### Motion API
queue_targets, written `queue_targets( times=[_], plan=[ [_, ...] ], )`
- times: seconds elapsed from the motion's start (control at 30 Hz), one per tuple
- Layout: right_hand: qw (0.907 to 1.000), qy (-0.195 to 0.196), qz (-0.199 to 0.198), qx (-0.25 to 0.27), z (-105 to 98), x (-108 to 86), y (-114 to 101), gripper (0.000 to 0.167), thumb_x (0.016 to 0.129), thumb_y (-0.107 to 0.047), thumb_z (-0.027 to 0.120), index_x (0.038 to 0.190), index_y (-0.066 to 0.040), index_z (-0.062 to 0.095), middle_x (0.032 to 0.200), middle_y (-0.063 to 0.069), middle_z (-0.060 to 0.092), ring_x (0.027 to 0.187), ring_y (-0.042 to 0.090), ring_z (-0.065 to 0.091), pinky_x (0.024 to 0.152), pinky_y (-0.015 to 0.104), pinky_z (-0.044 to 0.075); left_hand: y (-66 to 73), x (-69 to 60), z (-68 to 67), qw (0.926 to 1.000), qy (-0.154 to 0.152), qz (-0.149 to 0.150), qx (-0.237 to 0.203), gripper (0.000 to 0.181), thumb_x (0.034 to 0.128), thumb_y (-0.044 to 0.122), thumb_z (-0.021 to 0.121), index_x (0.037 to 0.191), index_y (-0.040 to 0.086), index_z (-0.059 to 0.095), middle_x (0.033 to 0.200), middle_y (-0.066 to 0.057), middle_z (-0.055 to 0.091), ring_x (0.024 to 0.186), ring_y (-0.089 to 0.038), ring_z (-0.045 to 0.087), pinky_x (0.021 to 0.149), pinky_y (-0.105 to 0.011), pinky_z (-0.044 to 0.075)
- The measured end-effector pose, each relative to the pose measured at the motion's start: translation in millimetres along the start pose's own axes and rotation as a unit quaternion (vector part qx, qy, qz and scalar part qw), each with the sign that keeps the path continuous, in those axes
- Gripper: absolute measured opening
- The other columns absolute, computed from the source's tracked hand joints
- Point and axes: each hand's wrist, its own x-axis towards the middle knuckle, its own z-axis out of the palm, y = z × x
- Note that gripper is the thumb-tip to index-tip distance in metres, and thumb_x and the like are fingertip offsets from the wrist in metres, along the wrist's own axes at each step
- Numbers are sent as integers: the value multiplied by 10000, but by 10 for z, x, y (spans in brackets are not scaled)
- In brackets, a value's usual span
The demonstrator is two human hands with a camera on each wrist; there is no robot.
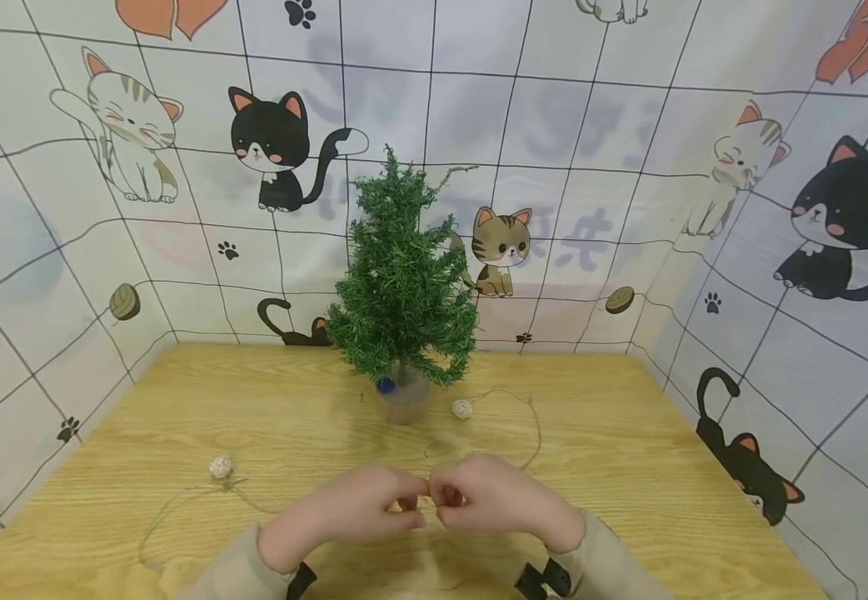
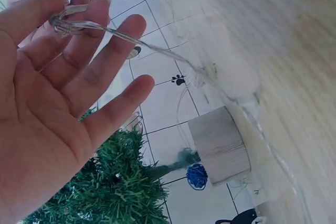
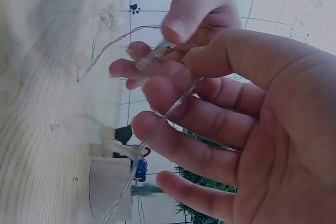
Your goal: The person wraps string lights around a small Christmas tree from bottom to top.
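Observation:
My left hand (image 1: 362,504) and right hand (image 1: 490,500) meet over the front of the wooden table. Both pinch a thin, clear twisted wire, with thumb and fingertips close together. In the left wrist view the wire (image 2: 173,55) leads from the left fingertips down toward the table, the other fingers extended. A small clear tube-like piece (image 3: 149,59) shows at the left hand's thumb in the right wrist view. Wire strands on the table join a white woven ball (image 1: 220,467) at left and another white ball (image 1: 461,409) near the tree.
A small green artificial tree (image 1: 404,275) stands at the table's back in a pale round base (image 1: 404,400). A dark blue woven ball (image 1: 385,386) hangs beside its trunk. A cat-patterned cloth (image 1: 434,108) encloses the back and sides of the table (image 1: 599,417).

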Motion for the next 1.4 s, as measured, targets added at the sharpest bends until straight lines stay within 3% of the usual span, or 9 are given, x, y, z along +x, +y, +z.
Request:
queue_targets(
  times=[0.13, 0.3, 0.57, 0.7, 0.83, 0.97, 1.07, 1.2, 1.4],
  plan=[
    [9998, 171, -80, 17, 4, 11, 7, 191, 852, -47, 647, 796, -210, 562, 679, -176, 480, 568, -43, 383, 546, 115, 346, 24, -16, -46, 9993, 287, 228, 6, 159, 986, 215, 584, 1062, 189, 721, 928, 138, 655, 767, 71, 552, 689, -154, 468],
    [9991, 369, -120, 172, -19, 11, 9, 208, 834, -27, 642, 814, -216, 557, 720, -173, 517, 612, -50, 443, 572, 127, 388, 62, -42, -102, 9978, 602, 265, 69, 193, 1004, 261, 545, 1066, 219, 722, 928, 132, 668, 749, 74, 548, 672, -148, 459],
    [9970, 755, -146, -42, -71, -41, 17, 222, 829, -31, 647, 813, -220, 532, 782, -124, 519, 683, 35, 449, 633, 185, 396, 122, -58, -191, 9886, 1198, 521, 744, 209, 1000, 278, 552, 1101, 219, 726, 964, 174, 685, 846, 64, 582, 924, -409, 453],
    [9951, 968, -168, -76, -69, -43, 41, 236, 836, -52, 660, 818, -227, 503, 978, -90, 589, 843, 71, 551, 696, 217, 423, 129, -82, -256, 9852, 1430, 599, 727, 206, 1005, 257, 547, 1100, 208, 723, 984, 163, 683, 876, 52, 603, 920, -397, 461],
    [9942, 1019, -143, 325, -70, -37, 67, 248, 856, -46, 661, 815, -224, 493, 1143, -39, 609, 1030, 117, 594, 763, 263, 455, 131, -115, -308, 9821, 1618, 529, 805, 203, 1010, 243, 539, 1092, 194, 717, 985, 149, 679, 886, 28, 617, 888, -377, 481],
    [9884, 1011, -81, 1132, -60, -32, 109, 200, 899, -44, 641, 852, -203, 528, 1157, 11, 613, 1048, 141, 580, 804, 340, 487, 144, -140, -348, 9773, 1794, 550, 979, 196, 1008, 224, 543, 1092, 175, 713, 984, 145, 678, 891, 8, 628, 872, -367, 490],
    [9791, 926, -60, 1811, -57, -32, 141, 117, 936, -56, 604, 910, -165, 574, 1131, 41, 628, 986, 148, 600, 793, 360, 515, 165, -157, -374, 9734, 1940, 634, 1043, 195, 1003, 212, 553, 1097, 158, 715, 992, 130, 686, 900, -2, 635, 877, -365, 492],
    [9668, 618, -10, 2479, -70, -33, 153, 56, 979, -89, 549, 986, -115, 598, 1000, 56, 658, 721, 115, 612, 647, 302, 538, 194, -185, -409, 9703, 2139, 595, 956, 184, 999, 202, 559, 1085, 166, 718, 981, 135, 688, 872, 6, 626, 833, -343, 500],
    [9688, 505, 294, 2409, -109, -37, 113, 177, 973, -153, 591, 1147, -135, 611, 789, -26, 641, 568, 43, 515, 533, 213, 423, 223, -232, -501, 9671, 2378, 509, 752, 171, 998, 170, 559, 1081, 171, 708, 912, 145, 673, 790, 8, 597, 713, -265, 508]
  ],
)
